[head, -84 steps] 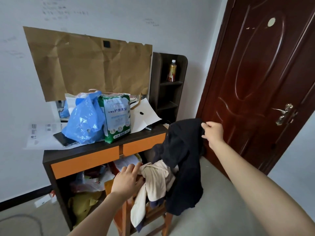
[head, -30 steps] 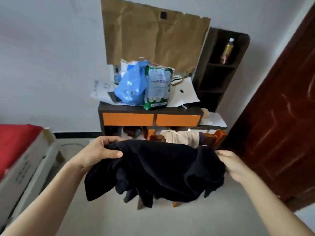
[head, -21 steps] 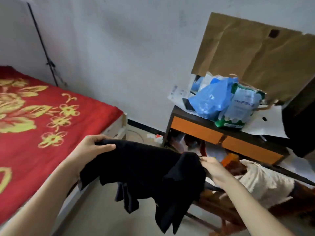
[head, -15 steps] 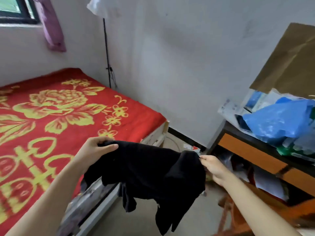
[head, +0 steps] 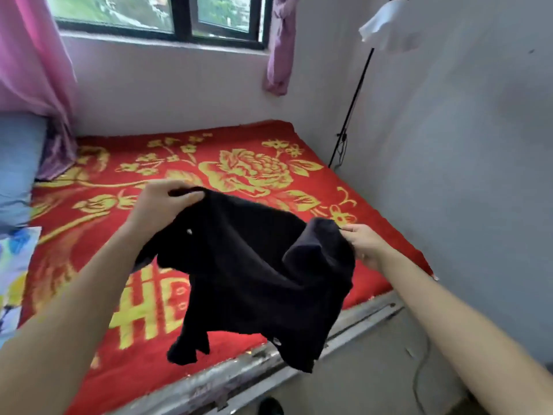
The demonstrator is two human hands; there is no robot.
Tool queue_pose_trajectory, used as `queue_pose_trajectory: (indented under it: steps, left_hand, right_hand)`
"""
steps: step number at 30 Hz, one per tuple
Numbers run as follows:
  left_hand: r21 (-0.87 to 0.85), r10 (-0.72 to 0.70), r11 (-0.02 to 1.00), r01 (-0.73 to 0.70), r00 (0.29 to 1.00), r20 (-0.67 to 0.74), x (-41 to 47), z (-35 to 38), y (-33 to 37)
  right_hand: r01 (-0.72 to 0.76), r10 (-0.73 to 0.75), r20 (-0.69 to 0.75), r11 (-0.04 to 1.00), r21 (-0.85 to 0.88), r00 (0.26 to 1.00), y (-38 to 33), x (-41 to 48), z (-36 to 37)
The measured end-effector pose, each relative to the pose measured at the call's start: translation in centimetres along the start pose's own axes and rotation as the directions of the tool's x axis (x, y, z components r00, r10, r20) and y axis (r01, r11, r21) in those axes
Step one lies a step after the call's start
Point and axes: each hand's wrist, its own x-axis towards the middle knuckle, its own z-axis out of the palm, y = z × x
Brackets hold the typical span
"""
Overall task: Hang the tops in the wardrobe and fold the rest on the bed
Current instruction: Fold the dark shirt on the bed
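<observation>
A black garment (head: 254,271) hangs bunched in the air between my two hands, over the near edge of the bed (head: 239,163). My left hand (head: 161,205) grips its upper left edge, fingers curled over the cloth. My right hand (head: 363,244) pinches the upper right edge. Loose ends of the cloth dangle below, past the bed's metal frame (head: 245,372). The bed is covered by a red blanket with yellow flowers. No wardrobe is in view.
A blue pillow (head: 18,166) lies at the bed's left end, with a patterned cloth (head: 15,271) below it. Pink curtains (head: 33,55) and a window (head: 155,16) are behind the bed. A lamp stand (head: 353,106) and grey wall close the right side.
I lifted the black garment off the chair by the desk with both hands. The view then swung left from the desk to the bed, with the garment still held.
</observation>
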Motion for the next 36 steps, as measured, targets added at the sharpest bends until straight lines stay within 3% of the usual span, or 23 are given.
queue_pose_trajectory:
  steps: [2, 4, 5, 9, 13, 16, 20, 21, 23, 24, 25, 27, 28, 32, 35, 36]
  left_hand:
    - [0.071, -0.032, 0.997, 0.040, 0.993, -0.116, 6.6, -0.1, -1.6]
    - [0.203, -0.178, 0.958, 0.204, 0.974, -0.140, 10.6, 0.3, -4.7]
    - [0.292, -0.245, 0.914, 0.281, 0.957, -0.156, 11.4, 0.6, -6.9]
    - [0.518, -0.456, 0.735, 0.438, 0.884, -0.101, 8.8, 3.0, -17.4]
    - [0.640, -0.739, 0.518, 0.567, 0.673, 0.002, 2.1, 6.9, -26.1]
    - [0.685, -0.832, 0.457, 0.568, 0.546, 0.103, -2.7, 9.6, -29.8]
    - [0.798, -0.872, 0.416, 0.437, 0.442, 0.212, -7.3, 13.0, -32.2]
    - [0.827, -0.865, 0.424, 0.369, 0.436, 0.248, -8.1, 13.9, -32.4]
    - [0.823, -0.790, 0.512, 0.247, 0.511, 0.339, -9.7, 15.9, -33.7]
    - [0.821, -0.764, 0.545, 0.170, 0.503, 0.403, -10.6, 16.7, -34.2]
    - [0.819, -0.725, 0.564, 0.108, 0.539, 0.428, -11.7, 17.9, -35.7]
    - [0.802, -0.665, 0.597, 0.016, 0.569, 0.484, -13.7, 19.7, -38.1]
    - [0.783, -0.642, 0.622, -0.022, 0.558, 0.526, -14.1, 20.1, -38.9]
    - [0.750, -0.512, 0.650, -0.121, 0.660, 0.550, -13.6, 20.1, -41.5]
    - [0.733, -0.460, 0.663, -0.153, 0.689, 0.560, -12.3, 18.8, -42.3]
    - [0.714, -0.427, 0.684, -0.153, 0.709, 0.561, -11.6, 18.2, -42.2]
  right_hand:
    - [0.048, -0.049, -0.121, 0.999, -0.010, 0.991, -3.5, 7.5, 2.3]
    - [0.083, -0.119, -0.262, 0.986, -0.142, 0.958, -5.4, 13.3, 4.3]
    - [0.065, -0.118, -0.265, 0.978, -0.199, 0.957, -5.6, 15.7, 5.3]
    - [0.027, -0.033, -0.008, 0.914, -0.405, 0.999, -1.7, 22.7, 12.8]
    - [-0.116, 0.221, 0.175, 0.876, -0.468, 0.960, 7.4, 23.0, 19.5]
    - [-0.208, 0.403, 0.250, 0.801, -0.561, 0.880, 14.1, 21.2, 22.7]
    - [-0.115, 0.505, 0.328, 0.662, -0.740, 0.799, 20.9, 18.4, 25.1]
    - [-0.055, 0.496, 0.332, 0.615, -0.786, 0.802, 22.3, 18.0, 25.4]
    - [0.096, 0.466, 0.340, 0.473, -0.876, 0.817, 25.1, 17.7, 26.0]
    - [0.167, 0.453, 0.343, 0.384, -0.908, 0.823, 25.6, 17.3, 26.0]
    - [0.216, 0.406, 0.334, 0.310, -0.926, 0.851, 27.2, 17.1, 26.1]
    - [0.274, 0.361, 0.345, 0.233, -0.933, 0.867, 29.8, 16.8, 25.9]
    - [0.278, 0.324, 0.341, 0.225, -0.934, 0.883, 31.3, 16.6, 25.6]
    - [0.378, 0.200, 0.397, 0.129, -0.917, 0.896, 32.8, 17.6, 24.7]
    - [0.369, 0.133, 0.388, 0.142, -0.918, 0.912, 30.7, 18.7, 24.1]
    - [0.311, 0.161, 0.346, 0.205, -0.928, 0.924, 29.8, 18.9, 23.8]
